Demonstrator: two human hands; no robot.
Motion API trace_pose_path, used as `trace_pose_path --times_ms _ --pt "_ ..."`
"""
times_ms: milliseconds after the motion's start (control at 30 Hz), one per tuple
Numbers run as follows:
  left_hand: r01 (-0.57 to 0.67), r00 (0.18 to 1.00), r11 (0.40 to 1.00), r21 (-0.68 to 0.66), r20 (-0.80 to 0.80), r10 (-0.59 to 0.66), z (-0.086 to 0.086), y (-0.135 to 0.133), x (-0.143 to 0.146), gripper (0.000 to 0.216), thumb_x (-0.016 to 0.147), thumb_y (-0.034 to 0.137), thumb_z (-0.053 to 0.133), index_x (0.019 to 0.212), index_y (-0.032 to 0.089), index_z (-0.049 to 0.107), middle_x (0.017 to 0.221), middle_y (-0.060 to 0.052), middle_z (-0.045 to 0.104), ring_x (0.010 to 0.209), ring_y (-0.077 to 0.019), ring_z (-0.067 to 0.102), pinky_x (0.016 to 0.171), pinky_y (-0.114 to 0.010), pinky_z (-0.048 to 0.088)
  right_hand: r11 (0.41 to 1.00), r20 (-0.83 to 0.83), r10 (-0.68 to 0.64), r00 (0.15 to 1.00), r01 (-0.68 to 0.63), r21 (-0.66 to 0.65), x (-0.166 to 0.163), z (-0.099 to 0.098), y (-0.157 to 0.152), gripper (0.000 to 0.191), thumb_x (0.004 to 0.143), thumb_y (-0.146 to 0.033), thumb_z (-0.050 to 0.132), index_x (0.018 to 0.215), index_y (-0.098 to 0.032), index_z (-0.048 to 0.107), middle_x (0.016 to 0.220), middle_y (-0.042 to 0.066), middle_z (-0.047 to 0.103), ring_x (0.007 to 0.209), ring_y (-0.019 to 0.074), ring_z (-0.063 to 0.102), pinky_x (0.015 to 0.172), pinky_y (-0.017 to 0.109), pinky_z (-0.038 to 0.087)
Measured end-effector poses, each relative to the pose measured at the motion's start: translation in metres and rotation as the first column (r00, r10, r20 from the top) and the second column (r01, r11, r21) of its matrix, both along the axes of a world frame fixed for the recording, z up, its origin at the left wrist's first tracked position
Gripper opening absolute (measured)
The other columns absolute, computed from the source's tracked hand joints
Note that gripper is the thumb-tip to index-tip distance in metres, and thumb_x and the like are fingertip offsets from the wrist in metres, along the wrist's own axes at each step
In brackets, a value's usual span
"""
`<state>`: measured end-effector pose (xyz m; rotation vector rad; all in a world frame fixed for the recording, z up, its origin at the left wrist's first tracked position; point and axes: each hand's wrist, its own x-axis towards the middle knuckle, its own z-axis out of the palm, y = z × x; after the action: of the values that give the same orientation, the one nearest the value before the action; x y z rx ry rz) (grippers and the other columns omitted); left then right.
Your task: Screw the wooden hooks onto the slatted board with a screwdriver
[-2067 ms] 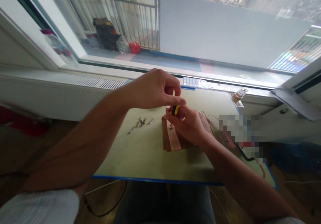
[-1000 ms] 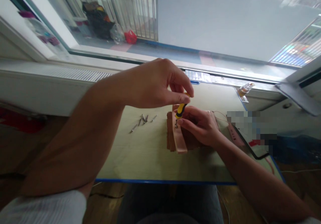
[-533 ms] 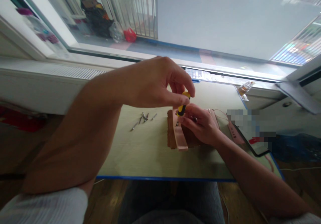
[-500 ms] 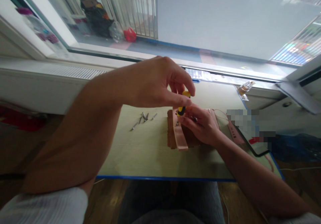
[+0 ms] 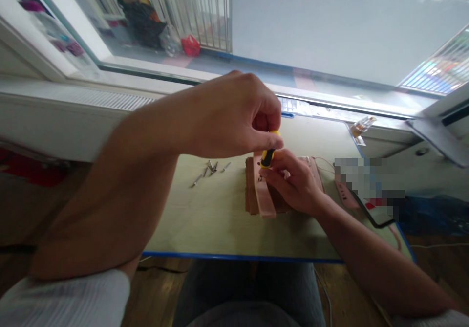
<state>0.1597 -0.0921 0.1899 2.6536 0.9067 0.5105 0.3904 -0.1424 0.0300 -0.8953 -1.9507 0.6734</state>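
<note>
Table (image 5: 205, 229): brown board (image 5: 282, 204) on it, strip (image 5: 266, 204) atop | left hand (image 5: 238, 117): index finger now curls tighter, pinching screwdriver (image 5: 267, 158) top, suggesting a twist | right hand (image 5: 296, 179): pinches its lower end | screwdriver: tilted, tip meeting strip, details too small

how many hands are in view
2: the left hand at the top of the yellow-black tool, the right hand at its lower end, over the brown block.
</note>
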Motion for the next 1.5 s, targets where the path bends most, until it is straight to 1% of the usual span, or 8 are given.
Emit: trace_pose_path --times_ms 200,333,633,767,867,1067,1267,1500 --pt "0.058 0.998 0.998 0.007 0.01 -0.058 0.002 -0.003 -0.004 0.018 0.094 0.035 0.075 0.091 0.023 0.088 0.084 -0.002 0.082 0.068 -0.016 0.067 0.066 -0.032 0.049 0.999 0.04 0.007 0.999 -0.008 0.032 -0.001 0.003 0.0 0.014 0.109 -0.03 0.073 0.122 -0.025 0.07 0.093 -0.001 0.078 0.07 0.0123 0.066 0.064 0.028 0.052" --pt "0.09 0.996 0.996 -0.019 0.013 -0.09 0.002 -0.004 -0.004 0.019 0.095 0.032 0.074 0.099 0.024 0.09 0.089 -0.002 0.084 0.074 -0.0167 0.071 0.072 -0.031 0.054 0.996 0.008 0.081 0.997 -0.081 -0.034 -0.002 0.008 -0.001 0.02 0.112 -0.031 0.07 0.129 -0.023 0.074 0.111 0.005 0.084 0.084 0.0153 0.075 0.075 0.03 0.059" --pt "0.105 0.994 0.987 -0.12 0.01 -0.104 0.002 -0.004 -0.007 0.027 0.097 0.034 0.072 0.11 0.018 0.089 0.098 -0.004 0.087 0.094 -0.0215 0.076 0.092 -0.034 0.058 0.942 -0.178 0.124 0.976 -0.172 -0.29 0.0 0.007 -0.001 0.029 0.111 -0.044 0.073 0.135 -0.028 0.078 0.111 0.005 0.079 0.06 0.01 0.059 0.052 0.028 0.05" --pt "0.118 0.993 0.986 -0.115 0.018 -0.117 0.004 -0.005 -0.01 0.025 0.095 0.033 0.075 0.111 0.02 0.089 0.104 -0.004 0.088 0.094 -0.0197 0.076 0.092 -0.031 0.056 0.969 -0.138 0.063 0.988 -0.094 -0.23 -0.003 0.009 -0.001 0.019 0.107 -0.04 0.078 0.121 -0.026 0.079 0.096 0.001 0.076 0.06 0.0101 0.058 0.056 0.028 0.051" --pt "0.094 0.995 0.991 -0.098 0.036 -0.091 0.005 -0.004 -0.01 0.027 0.094 0.039 0.079 0.112 0.021 0.089 0.101 -0.005 0.087 0.083 -0.0176 0.073 0.081 -0.029 0.054 0.983 -0.111 0.037 0.993 -0.056 -0.177 -0.005 0.011 0.0 0.014 0.107 -0.037 0.078 0.114 -0.025 0.079 0.087 -0.001 0.073 0.059 0.0097 0.056 0.056 0.027 0.05" --pt "0.072 0.997 0.995 -0.066 0.033 -0.07 0.002 0.002 -0.007 0.029 0.092 0.048 0.08 0.082 0.022 0.084 0.074 -0.003 0.078 0.063 -0.0146 0.061 0.06 -0.032 0.038 0.981 -0.103 0.018 0.995 -0.037 -0.189 -0.004 0.008 0.0 0.016 0.106 -0.038 0.078 0.117 -0.026 0.079 0.09 -0.001 0.076 0.058 0.0089 0.057 0.055 0.027 0.051" --pt "0.067 0.996 0.997 -0.047 0.06 -0.064 0.001 0.002 -0.004 0.026 0.089 0.045 0.081 0.081 0.021 0.084 0.074 -0.003 0.078 0.065 -0.0161 0.061 0.064 -0.034 0.041 0.959 -0.219 0.028 0.975 -0.088 -0.269 -0.004 0.001 0.002 0.026 0.103 -0.043 0.084 0.121 -0.026 0.076 0.098 0.001 0.083 0.056 0.0087 0.061 0.051 0.026 0.051" --pt "0.083 0.996 0.991 -0.107 0.024 -0.081 0.003 -0.005 -0.003 0.026 0.097 0.042 0.077 0.096 0.018 0.087 0.085 -0.004 0.083 0.081 -0.0171 0.071 0.078 -0.029 0.051 0.978 -0.154 0.025 0.988 -0.057 -0.203 -0.004 0.007 0.001 0.024 0.104 -0.046 0.082 0.114 -0.026 0.075 0.079 -0.004 0.072 0.059 0.0111 0.061 0.055 0.028 0.051"
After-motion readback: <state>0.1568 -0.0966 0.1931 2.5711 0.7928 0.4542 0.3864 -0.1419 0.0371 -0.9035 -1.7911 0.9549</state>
